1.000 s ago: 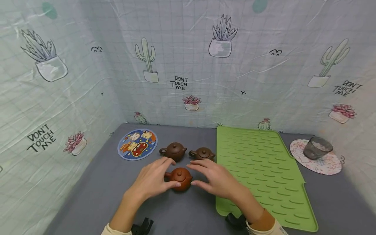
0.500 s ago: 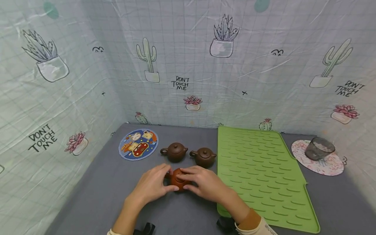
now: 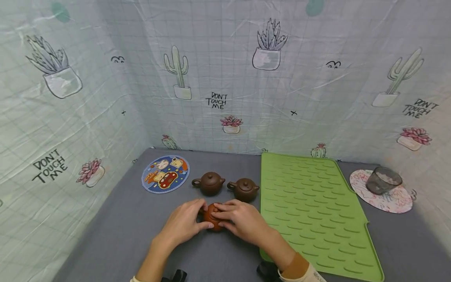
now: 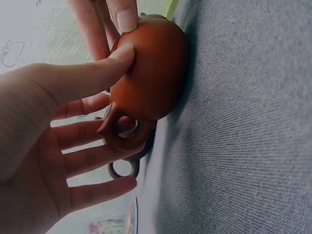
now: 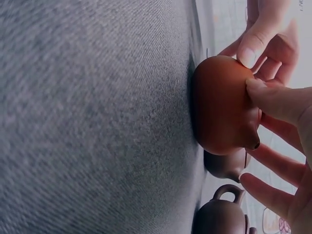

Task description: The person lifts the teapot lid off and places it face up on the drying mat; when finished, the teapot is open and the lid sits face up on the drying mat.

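Observation:
A small reddish-brown clay teapot sits on the grey cloth, between both hands. My left hand holds its handle side, with the thumb on the near wall and the other fingers behind and around the handle. On the spout side, my right hand grips the pot with its thumb on the near wall and fingers reaching over the lid area. The short spout shows in the right wrist view. Just behind stand two dark brown teapots, one at left and one at right.
A green ridged mat lies right of the teapots. Farther right, a smoky glass cup stands on a pink-patterned round mat. A blue cartoon coaster lies at back left. Printed curtains enclose the cloth.
My right hand has moved left onto the reddish teapot, and its fingers now cover part of the lid. My left hand has shifted slightly and stays at the handle side.

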Demonstrator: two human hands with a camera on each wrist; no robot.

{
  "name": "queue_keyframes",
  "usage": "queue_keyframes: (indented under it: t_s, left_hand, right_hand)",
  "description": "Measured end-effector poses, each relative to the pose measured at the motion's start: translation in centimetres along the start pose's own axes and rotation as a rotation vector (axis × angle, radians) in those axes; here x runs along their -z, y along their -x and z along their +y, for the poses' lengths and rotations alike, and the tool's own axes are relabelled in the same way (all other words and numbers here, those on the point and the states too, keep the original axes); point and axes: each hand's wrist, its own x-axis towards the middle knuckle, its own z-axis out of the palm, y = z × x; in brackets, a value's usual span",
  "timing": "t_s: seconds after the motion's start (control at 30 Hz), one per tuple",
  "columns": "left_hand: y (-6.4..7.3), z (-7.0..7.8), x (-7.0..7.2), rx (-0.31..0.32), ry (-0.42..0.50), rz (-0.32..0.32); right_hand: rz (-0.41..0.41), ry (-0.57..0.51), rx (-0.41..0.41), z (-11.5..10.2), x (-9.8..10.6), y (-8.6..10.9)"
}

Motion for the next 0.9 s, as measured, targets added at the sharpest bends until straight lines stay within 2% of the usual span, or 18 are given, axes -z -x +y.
queue_keyframes:
  t_s: [0.17,0.67,0.9]
  left_hand:
    - [-0.04,0.03,-0.13,-0.018,-0.001,-0.002]
    - [-0.17,-0.15,-0.01,0.004,0.011,-0.020]
    - [-0.21,-0.10,0.04,0.009,0.014,-0.016]
  right_hand:
    - [-0.011,-0.009,-0.032,-0.06,-0.21,0.16]
    - [-0.026,-0.015,-0.053,-0.23,0.06,-0.20]
    - [0.020,-0.033,-0.045,-0.28,0.09,-0.23]
